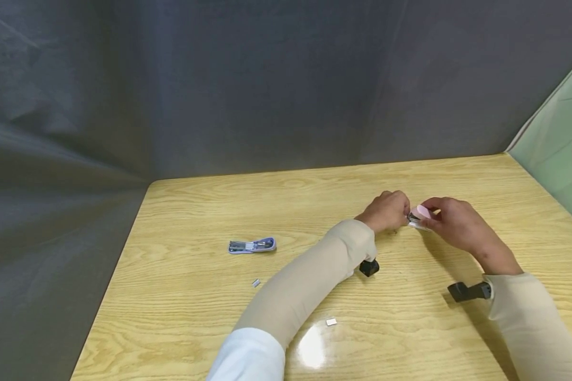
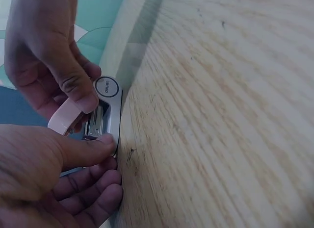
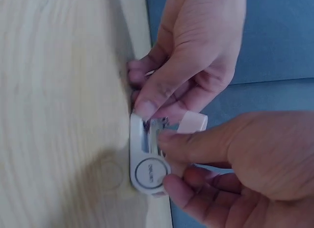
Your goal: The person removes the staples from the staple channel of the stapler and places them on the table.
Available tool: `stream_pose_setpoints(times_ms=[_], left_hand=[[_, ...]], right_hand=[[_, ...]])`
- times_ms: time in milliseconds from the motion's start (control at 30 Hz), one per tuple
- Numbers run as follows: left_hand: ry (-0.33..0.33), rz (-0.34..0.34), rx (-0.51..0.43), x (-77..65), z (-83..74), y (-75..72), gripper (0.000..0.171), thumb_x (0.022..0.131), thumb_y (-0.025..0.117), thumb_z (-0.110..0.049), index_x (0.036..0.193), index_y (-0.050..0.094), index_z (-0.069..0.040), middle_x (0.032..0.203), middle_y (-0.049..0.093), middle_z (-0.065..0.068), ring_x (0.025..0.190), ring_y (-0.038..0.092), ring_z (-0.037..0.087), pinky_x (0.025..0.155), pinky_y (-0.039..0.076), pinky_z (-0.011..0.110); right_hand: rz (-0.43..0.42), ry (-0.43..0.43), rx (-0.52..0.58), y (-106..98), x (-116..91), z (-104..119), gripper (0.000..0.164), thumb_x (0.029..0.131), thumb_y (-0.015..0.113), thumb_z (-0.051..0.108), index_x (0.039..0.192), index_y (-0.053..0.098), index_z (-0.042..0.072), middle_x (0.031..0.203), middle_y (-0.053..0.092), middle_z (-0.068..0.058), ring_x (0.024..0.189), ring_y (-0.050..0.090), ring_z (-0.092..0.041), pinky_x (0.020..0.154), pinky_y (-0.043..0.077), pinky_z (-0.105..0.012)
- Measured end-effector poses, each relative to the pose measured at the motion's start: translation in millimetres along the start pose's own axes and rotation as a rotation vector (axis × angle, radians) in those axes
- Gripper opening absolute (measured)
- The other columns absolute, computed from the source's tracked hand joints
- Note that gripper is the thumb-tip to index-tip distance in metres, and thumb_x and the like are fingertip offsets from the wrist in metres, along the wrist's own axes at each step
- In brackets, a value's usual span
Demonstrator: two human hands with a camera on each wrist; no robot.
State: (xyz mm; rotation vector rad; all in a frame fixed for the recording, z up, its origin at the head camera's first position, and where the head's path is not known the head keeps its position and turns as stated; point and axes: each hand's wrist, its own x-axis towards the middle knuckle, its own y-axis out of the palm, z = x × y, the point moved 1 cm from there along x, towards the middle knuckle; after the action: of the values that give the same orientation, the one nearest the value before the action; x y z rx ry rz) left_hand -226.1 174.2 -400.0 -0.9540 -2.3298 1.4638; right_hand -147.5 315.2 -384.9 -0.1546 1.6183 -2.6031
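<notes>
A pink-and-white stapler [image 1: 424, 211] sits at the right of the table, its pink top arm [image 2: 66, 116] swung up from the white base [image 3: 139, 139]. The metal staple channel [image 2: 94, 122] shows between the two. My left hand [image 1: 386, 210] pinches the front end of the base between thumb and fingers. With thumb and fingers, my right hand [image 1: 459, 225] grips the stapler near its round hinge disc [image 3: 151, 172], the thumb lying along the channel side. Fingers hide part of the channel.
Left of my left forearm lies a blue stapler [image 1: 252, 245], opened up. A small strip of staples [image 1: 256, 283] lies in front of it, and a small pale block [image 1: 331, 321] lies closer to me. A dark curtain [image 1: 276, 84] stands behind the table [image 1: 195, 317].
</notes>
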Motion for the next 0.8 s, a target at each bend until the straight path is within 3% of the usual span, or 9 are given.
stream_pose_setpoints(times_ms=[333,533,800], left_hand=[[0.01,0.006,0.008,-2.1,-0.8,0.1,0.025,0.094,0.078,-0.021,0.074,0.064,-0.018,0.068,0.06,-0.008,0.073,0.052,0.008,0.061,0.041,0.021],[0.019,0.008,0.002,-1.3,-0.9,-1.0,0.027,0.094,0.078,-0.02,0.073,0.061,-0.018,0.068,0.055,-0.007,0.07,0.048,0.008,0.059,0.038,0.021],[0.024,0.019,0.014,-0.9,0.1,-0.2,0.024,0.096,0.076,-0.021,0.076,0.064,-0.018,0.073,0.058,-0.007,0.071,0.049,0.008,0.059,0.039,0.022]], right_hand=[[-0.01,0.019,0.057,-1.8,-4.2,-4.5,0.028,0.094,0.075,0.005,0.115,0.066,-0.011,0.1,0.07,-0.028,0.083,0.07,-0.036,0.06,0.05,-0.034],[-0.088,0.018,0.032,-6.5,-8.4,-4.8,0.023,0.091,0.079,0.01,0.108,0.072,-0.005,0.092,0.073,-0.019,0.074,0.068,-0.025,0.057,0.048,-0.034],[-0.151,0.019,0.053,-8.2,-11.3,-9.8,0.023,0.095,0.075,0.014,0.106,0.072,-0.006,0.089,0.073,-0.019,0.075,0.069,-0.029,0.055,0.048,-0.03]])
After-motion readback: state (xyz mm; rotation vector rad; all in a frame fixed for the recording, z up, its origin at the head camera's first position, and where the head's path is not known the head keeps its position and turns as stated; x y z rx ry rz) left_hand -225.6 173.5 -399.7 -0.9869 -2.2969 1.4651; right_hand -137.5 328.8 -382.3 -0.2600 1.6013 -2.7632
